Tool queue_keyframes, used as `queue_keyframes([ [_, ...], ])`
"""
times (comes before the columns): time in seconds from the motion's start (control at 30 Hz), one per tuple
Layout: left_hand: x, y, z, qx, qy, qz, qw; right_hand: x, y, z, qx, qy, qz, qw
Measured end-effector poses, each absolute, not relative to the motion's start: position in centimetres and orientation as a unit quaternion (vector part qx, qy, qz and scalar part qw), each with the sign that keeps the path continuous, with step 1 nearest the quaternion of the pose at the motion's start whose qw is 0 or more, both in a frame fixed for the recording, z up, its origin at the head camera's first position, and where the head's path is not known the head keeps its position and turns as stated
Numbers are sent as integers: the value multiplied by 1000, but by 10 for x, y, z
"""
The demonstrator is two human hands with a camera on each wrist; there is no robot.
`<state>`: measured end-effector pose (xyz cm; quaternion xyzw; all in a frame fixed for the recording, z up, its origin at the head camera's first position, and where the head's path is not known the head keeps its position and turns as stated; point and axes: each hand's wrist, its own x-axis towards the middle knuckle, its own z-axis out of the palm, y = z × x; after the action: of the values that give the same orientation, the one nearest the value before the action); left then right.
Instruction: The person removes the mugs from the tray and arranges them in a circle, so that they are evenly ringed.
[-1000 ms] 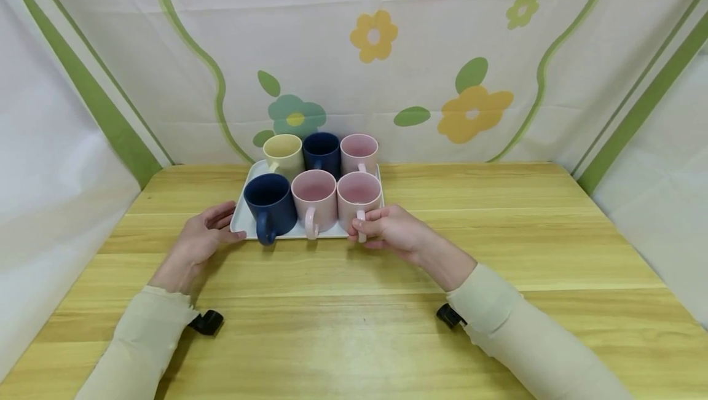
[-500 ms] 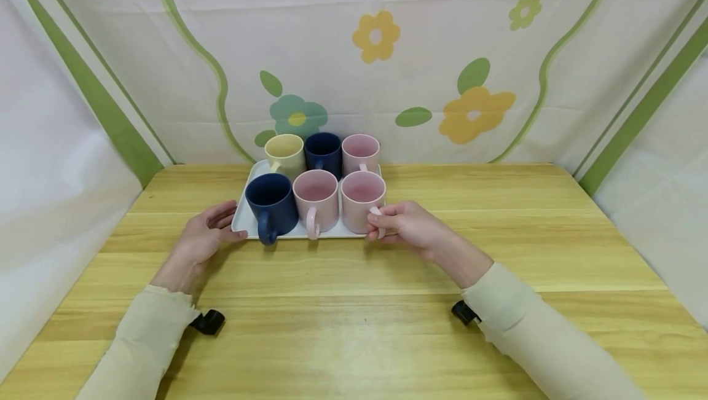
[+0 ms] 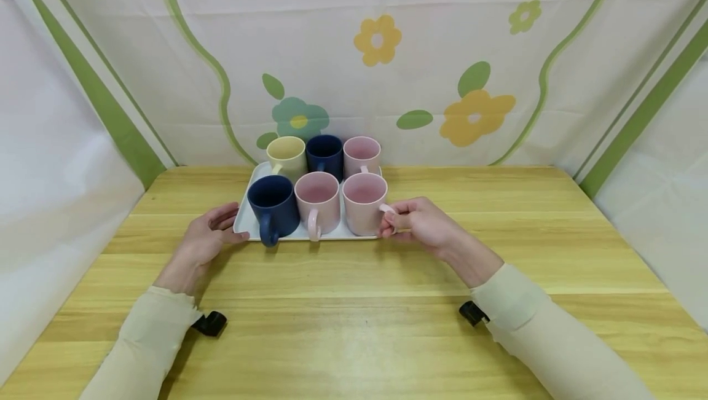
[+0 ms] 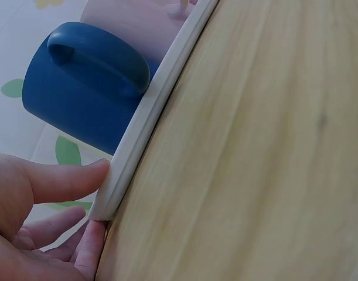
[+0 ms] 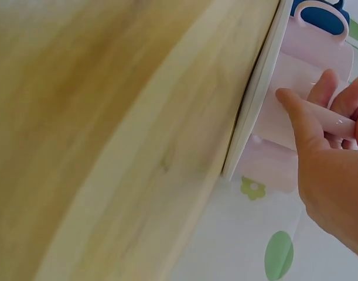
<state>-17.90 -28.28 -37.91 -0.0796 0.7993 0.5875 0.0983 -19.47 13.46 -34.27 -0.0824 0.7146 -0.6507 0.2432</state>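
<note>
In the head view a white tray (image 3: 251, 227) holds several mugs in two rows. The front row has a navy mug (image 3: 276, 212), a pink mug (image 3: 326, 212) in the middle and another pink mug (image 3: 359, 214) on the right. My right hand (image 3: 423, 222) pinches the right pink mug's handle (image 5: 331, 120), which points to the right. At the tray's front left corner, my left hand (image 3: 201, 240) holds the rim between thumb (image 4: 79, 178) and fingers. Behind stand a yellow mug (image 3: 287, 160), a second navy mug (image 3: 325, 157) and a third pink mug (image 3: 362, 157).
The tray sits near the back of a wooden table (image 3: 354, 326). A white cloth (image 3: 332, 31) with flowers hangs directly behind it, and more cloth hangs along both sides. Bare tabletop lies in front and to the right.
My right hand has moved right, swinging the front right pink mug's handle from facing forward to facing right. That mug has shifted slightly right; my left hand has stayed at the tray corner.
</note>
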Motion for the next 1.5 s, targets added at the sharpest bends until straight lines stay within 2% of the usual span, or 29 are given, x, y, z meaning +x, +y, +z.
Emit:
queue_keyframes([
  [0.83, -177, -284, -381, -83, 803, 582, 97, -213, 202, -339, -121, 699, -680, 185],
  [1.5, -175, -281, -380, -81, 806, 580, 88, -236, 250, -344, -104, 673, -710, 178],
])
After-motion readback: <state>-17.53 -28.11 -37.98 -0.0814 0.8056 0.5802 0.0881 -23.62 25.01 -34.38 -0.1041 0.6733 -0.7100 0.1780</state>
